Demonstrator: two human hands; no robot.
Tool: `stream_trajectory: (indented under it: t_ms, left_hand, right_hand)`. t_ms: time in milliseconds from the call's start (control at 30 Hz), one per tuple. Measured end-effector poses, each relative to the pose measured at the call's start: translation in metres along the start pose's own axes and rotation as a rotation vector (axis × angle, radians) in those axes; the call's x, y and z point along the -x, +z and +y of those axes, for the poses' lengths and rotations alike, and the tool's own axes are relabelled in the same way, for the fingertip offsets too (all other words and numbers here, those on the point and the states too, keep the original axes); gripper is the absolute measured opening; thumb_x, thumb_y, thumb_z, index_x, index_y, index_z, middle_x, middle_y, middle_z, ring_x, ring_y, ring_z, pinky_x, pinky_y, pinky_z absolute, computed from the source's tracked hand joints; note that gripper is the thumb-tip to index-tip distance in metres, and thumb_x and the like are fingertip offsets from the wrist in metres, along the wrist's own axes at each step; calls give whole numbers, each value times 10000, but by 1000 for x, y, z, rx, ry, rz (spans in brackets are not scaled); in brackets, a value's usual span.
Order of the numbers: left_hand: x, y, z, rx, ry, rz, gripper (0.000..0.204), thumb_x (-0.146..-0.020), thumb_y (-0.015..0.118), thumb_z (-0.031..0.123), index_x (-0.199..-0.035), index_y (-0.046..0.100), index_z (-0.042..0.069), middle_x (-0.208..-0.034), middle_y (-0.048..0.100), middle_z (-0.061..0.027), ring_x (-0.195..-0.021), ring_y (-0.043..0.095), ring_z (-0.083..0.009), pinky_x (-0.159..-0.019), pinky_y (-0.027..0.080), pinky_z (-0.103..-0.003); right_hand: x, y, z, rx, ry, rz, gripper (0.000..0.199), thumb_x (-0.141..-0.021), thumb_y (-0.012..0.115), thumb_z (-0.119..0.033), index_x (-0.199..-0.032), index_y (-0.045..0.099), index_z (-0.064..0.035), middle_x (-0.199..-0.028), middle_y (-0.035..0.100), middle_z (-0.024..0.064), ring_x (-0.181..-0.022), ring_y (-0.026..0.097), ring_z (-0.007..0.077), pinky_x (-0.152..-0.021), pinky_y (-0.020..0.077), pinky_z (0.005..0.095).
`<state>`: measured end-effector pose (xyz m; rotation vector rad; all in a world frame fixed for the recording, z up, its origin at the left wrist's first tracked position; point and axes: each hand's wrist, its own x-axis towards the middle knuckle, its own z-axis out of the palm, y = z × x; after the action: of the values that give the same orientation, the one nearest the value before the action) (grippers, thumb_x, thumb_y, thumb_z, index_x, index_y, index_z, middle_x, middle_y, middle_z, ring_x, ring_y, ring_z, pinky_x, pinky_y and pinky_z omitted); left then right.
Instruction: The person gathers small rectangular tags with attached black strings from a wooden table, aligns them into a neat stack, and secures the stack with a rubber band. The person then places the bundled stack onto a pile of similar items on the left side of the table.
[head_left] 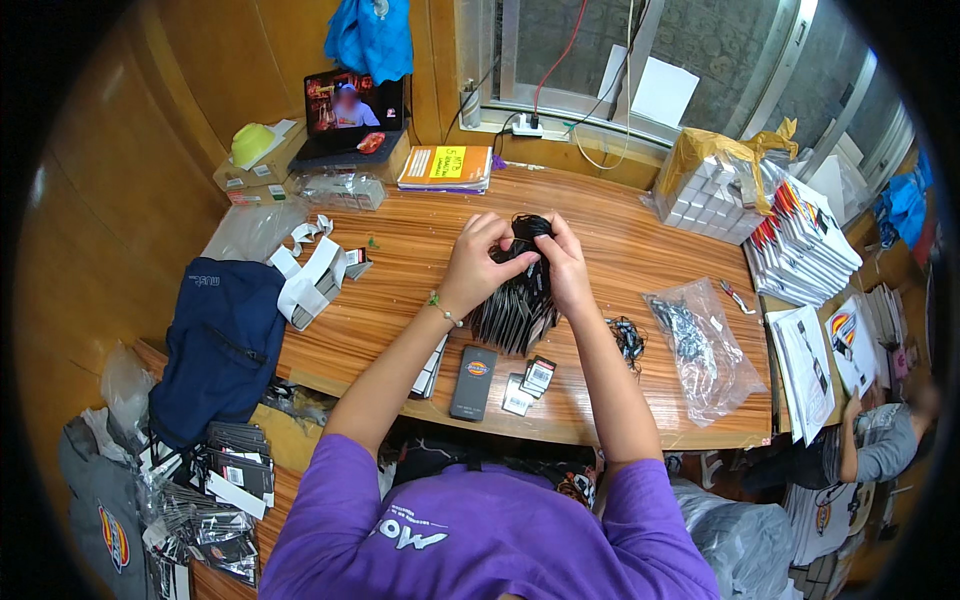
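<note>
Over the middle of the table, both hands meet at a bundle of thin black cords [532, 227]. My left hand [477, 262] pinches the bundle from the left, its thumb reaching across toward the other hand. From the right, my right hand [564, 270] grips the same cords with bent fingers. Below them a row of dark hang tags [505, 318] stands edge-on, close together. Nearer to me lie a dark grey hang tag [474, 382], a small stack of white labels [539, 375] and a pale label [517, 396]. Some black cords [627, 342] lie right of my right forearm.
A clear plastic bag [700, 345] and small pliers [737, 297] lie to the right. White boxes [708, 200] and stacked packets [800, 245] stand at the far right. On the left are a navy bag [225, 345] and an opened white box [313, 283]. A person [880, 440] sits at lower right.
</note>
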<state>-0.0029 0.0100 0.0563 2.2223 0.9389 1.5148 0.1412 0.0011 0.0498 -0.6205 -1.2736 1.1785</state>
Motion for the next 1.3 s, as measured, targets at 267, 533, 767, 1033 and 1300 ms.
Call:
stream_trajectory:
  t_ms: [267,533,767,1033,1300]
  left_hand:
    - [0,2,4,-46,17,23,372,-607,772,190,-650,436,38,-663,412,-60,-675,397,-230,-603,356,-324]
    - [5,1,2,121,-122,3,372,-608,771,205,-675,444,42,-695,408,-59,-687,399,-240,-616,360,-327]
    - [-3,-10,9,-214,114,11,402,-580,791,250,-674,455,51,-721,406,-50,-738,394,-229,-666,348,-328]
    - [-2,-11,7,-248,122,12,416,-577,789,290,-669,455,59,-717,409,-46,-738,391,-234,-677,335,-336]
    - [1,-10,4,-238,124,-11,398,-597,775,281,-670,449,64,-697,414,-38,-713,393,-229,-675,328,-330]
  right_hand:
    - [-1,-2,1,-44,41,79,189,-840,416,-45,-996,520,-18,-913,560,41,-852,519,117,-794,409,241]
    - [-1,8,-12,-240,139,98,108,-853,431,-47,-925,510,-38,-837,556,30,-763,534,98,-716,446,237]
    - [-8,8,-9,-76,128,121,79,-861,428,-75,-889,493,-40,-766,506,12,-721,484,97,-680,412,224]
    - [-10,0,0,-220,149,141,129,-872,450,-99,-946,536,-38,-836,576,43,-769,538,125,-719,428,258]
    - [-10,-5,0,-413,30,52,64,-866,483,-97,-874,517,-43,-787,535,35,-743,493,126,-736,406,264]
